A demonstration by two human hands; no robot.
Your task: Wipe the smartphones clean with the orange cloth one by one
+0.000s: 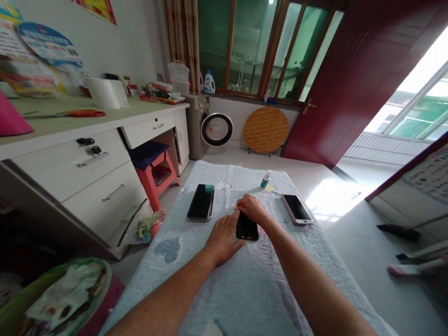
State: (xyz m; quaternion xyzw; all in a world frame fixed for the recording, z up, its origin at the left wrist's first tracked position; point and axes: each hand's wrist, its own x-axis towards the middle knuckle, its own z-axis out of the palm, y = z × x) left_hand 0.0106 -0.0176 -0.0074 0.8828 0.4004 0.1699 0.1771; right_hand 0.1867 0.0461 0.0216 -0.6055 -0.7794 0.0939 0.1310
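Observation:
A black smartphone (247, 228) lies face up on the cloth-covered table between my hands. My left hand (224, 237) grips it along its left edge, fingers stretched forward and thumb near its lower corner. My right hand (251, 208) lies over its upper end, fingers bent and pressed together. Something small and pale orange shows at those fingertips; I cannot make out what it is. To the left lies another dark phone (201, 201), and to the right a white-framed phone (297, 208). A small spray bottle (265, 180) stands beyond my right hand.
A pale blue quilted cloth (168, 275) covers the table. Left of it are a red stool (159, 182), a white desk (101, 186) and a bin (105, 284) holding waste. Behind stand a washing machine with its round door (217, 129) ajar and a round wooden tabletop (266, 129).

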